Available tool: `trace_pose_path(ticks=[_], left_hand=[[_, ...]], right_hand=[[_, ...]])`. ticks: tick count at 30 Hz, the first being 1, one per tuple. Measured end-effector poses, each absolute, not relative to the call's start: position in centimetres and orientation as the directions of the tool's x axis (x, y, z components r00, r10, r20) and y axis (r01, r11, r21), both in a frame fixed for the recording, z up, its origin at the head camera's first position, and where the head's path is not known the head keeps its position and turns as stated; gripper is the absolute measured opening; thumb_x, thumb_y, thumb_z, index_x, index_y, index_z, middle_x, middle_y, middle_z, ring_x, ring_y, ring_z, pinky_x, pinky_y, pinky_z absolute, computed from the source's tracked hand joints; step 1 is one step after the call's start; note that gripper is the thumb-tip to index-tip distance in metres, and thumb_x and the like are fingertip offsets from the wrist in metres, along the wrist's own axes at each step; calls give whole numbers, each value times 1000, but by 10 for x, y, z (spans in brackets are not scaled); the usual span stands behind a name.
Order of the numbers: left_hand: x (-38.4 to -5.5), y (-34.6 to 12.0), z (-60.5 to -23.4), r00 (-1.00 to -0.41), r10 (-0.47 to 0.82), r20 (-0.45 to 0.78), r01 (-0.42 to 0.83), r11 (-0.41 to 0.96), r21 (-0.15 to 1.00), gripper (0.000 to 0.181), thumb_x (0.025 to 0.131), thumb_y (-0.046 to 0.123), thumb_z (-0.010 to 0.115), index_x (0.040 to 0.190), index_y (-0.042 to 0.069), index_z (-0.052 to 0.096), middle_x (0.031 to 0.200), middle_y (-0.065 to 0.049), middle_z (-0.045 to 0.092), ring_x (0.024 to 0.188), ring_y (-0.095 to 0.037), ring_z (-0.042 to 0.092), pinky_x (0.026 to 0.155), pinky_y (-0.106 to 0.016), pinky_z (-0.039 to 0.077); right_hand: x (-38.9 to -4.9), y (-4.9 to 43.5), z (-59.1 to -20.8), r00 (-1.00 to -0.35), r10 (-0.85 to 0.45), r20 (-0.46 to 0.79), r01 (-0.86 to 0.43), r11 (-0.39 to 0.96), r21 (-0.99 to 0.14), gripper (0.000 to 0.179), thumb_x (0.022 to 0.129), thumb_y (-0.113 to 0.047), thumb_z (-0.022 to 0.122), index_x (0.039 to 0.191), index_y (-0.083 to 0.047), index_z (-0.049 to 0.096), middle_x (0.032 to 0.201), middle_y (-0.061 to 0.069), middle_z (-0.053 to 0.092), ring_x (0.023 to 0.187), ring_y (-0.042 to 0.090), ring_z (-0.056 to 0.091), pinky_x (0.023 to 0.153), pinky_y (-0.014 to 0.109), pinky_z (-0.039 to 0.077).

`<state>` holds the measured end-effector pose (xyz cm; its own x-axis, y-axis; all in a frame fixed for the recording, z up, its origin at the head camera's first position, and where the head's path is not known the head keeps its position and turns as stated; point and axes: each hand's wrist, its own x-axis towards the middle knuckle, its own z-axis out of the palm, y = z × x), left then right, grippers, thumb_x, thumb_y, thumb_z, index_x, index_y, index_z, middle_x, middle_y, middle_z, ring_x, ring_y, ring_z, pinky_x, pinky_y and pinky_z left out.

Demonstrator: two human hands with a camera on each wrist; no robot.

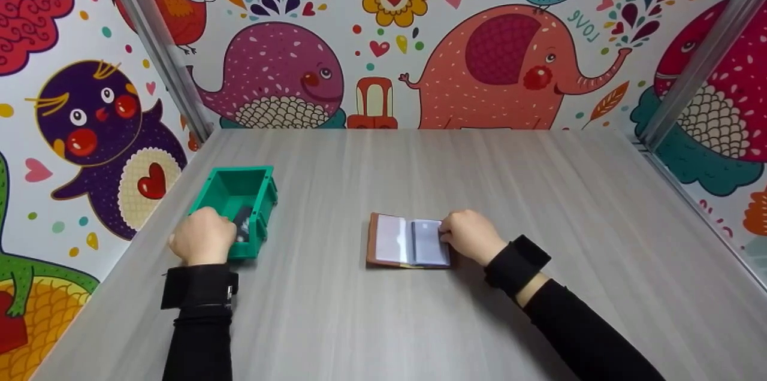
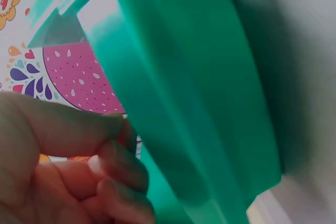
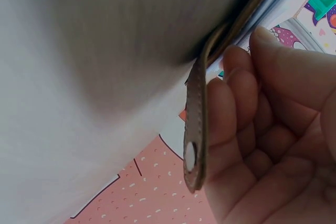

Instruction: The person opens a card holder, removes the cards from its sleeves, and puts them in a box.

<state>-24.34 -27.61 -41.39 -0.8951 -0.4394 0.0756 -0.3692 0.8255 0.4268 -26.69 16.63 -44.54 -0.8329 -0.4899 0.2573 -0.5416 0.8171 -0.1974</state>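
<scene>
A brown card holder (image 1: 372,240) with clear sleeves lies open on the table in the head view. My right hand (image 1: 473,236) pinches its right edge between thumb and fingers. The right wrist view shows the holder's stitched strap (image 3: 195,124) with a round snap, hanging beside the fingers. At the left, my left hand (image 1: 204,237) is at the near left corner of a green plastic bin (image 1: 263,204). Its fingers (image 2: 123,169) are curled close to the bin's rim; whether they grip it or something small is hidden. A dark item with pale patches (image 1: 242,222) lies inside the bin.
The grey wood-grain table (image 1: 335,321) extends around the bin and holder. Walls printed with cartoon animals (image 1: 491,69) stand behind and at both sides, with metal posts (image 1: 159,39) at the corners.
</scene>
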Motion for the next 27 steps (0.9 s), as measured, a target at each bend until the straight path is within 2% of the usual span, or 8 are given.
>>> trace_pose_path(ticks=[7, 14, 21, 27], left_hand=[[-243, -277, -413, -888, -450, 94, -370, 821, 434, 27, 92, 14, 50, 70, 3, 60, 76, -20, 61, 80, -42, 60, 75, -55, 41], [-241, -277, -409, -886, -451, 104, -369, 824, 431, 30, 97, 18, 48, 81, -1, 64, 82, -23, 63, 83, -46, 60, 75, -56, 42], [-238, -277, -403, -888, -431, 160, -323, 833, 449, 32, 96, 18, 47, 82, -2, 66, 82, -25, 64, 85, -49, 61, 72, -57, 44], [-237, -273, -398, -893, -415, 175, -297, 835, 463, 31, 97, 19, 49, 79, -1, 65, 76, -21, 62, 81, -47, 60, 68, -54, 44]], right_hand=[[-267, 166, -445, -833, -491, 256, -542, 816, -201, 6, 77, 1, 79, 82, -2, 77, 81, 11, 71, 74, 27, 68, 68, 42, 54], [-267, 167, -446, -821, -503, 270, -558, 808, -192, 6, 76, 1, 80, 79, -2, 76, 78, 10, 70, 71, 26, 67, 66, 41, 53], [-267, 167, -446, -830, -497, 252, -548, 811, -204, 5, 78, 0, 79, 80, -3, 76, 79, 9, 70, 72, 25, 66, 66, 41, 53], [-267, 167, -446, -830, -497, 253, -548, 811, -204, 5, 78, 0, 79, 80, -3, 76, 79, 10, 70, 72, 25, 67, 66, 41, 54]])
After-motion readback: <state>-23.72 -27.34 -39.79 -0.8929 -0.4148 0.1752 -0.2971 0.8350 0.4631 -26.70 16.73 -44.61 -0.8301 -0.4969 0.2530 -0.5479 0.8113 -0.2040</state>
